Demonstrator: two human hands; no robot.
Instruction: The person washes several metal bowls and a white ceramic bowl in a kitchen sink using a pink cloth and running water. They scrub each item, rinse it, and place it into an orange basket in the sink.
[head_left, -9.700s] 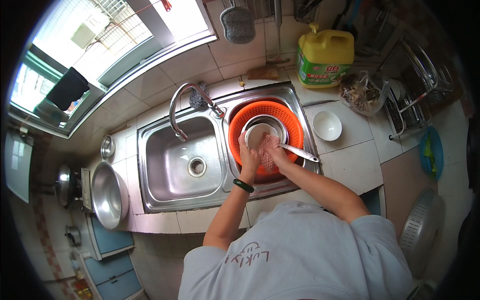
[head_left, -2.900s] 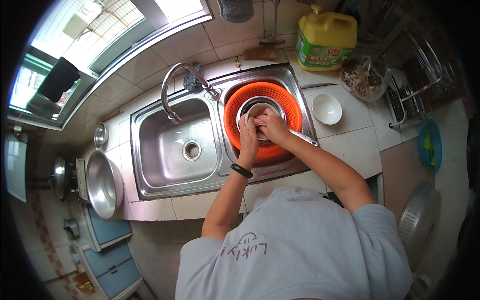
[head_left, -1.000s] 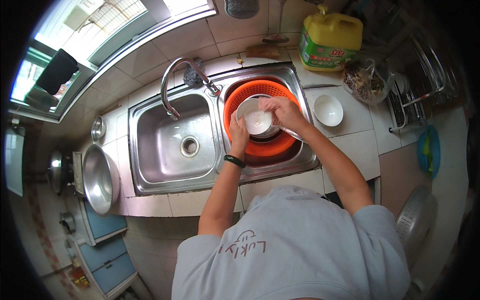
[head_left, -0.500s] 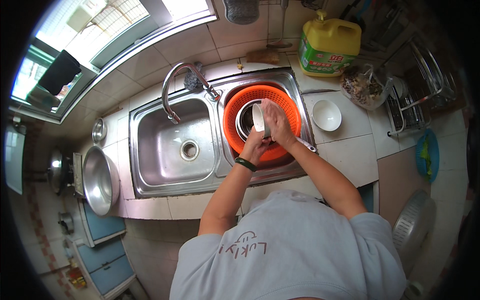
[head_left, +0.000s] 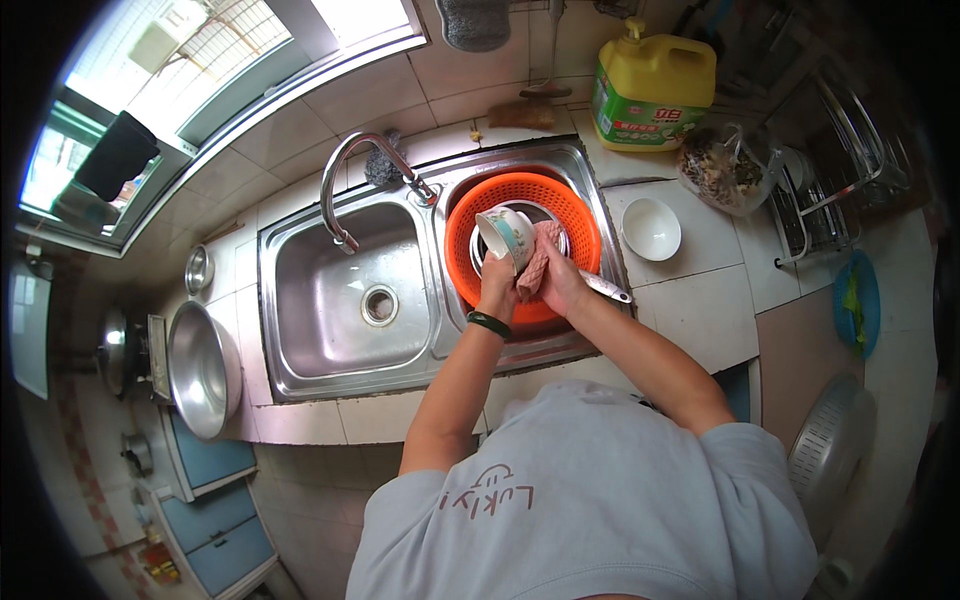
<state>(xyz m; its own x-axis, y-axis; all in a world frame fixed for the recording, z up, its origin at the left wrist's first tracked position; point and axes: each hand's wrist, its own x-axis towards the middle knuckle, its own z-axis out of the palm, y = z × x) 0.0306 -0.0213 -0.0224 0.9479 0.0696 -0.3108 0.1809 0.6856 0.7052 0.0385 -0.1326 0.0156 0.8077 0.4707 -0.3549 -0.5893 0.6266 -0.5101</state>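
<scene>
My left hand (head_left: 498, 281) is closed on a small bowl (head_left: 513, 236), white inside with a teal floral band outside. The bowl is tilted on its side above an orange perforated basket (head_left: 582, 215). A pink dishcloth (head_left: 538, 264) is gripped in my right hand (head_left: 565, 287), pressed to the bowl's outer wall. Below the bowl, a round metal vessel (head_left: 560, 235) sits in the basket, mostly hidden by my hands. A light handle (head_left: 606, 288) sticks out over the basket's right rim. The basket stands in the right sink basin. A green bangle circles my left wrist.
The left basin (head_left: 330, 310) lies under a curved faucet (head_left: 335, 190). A white bowl (head_left: 651, 229) rests on the right counter, near a yellow detergent jug (head_left: 655, 90), a bag of scraps (head_left: 728, 170) and a wire rack (head_left: 820, 200). A large steel basin (head_left: 203, 370) stands at left.
The bowl has turned so its teal outer side shows, and has shifted slightly left. My right hand has drawn back toward me, and the pink cloth now shows in it.
</scene>
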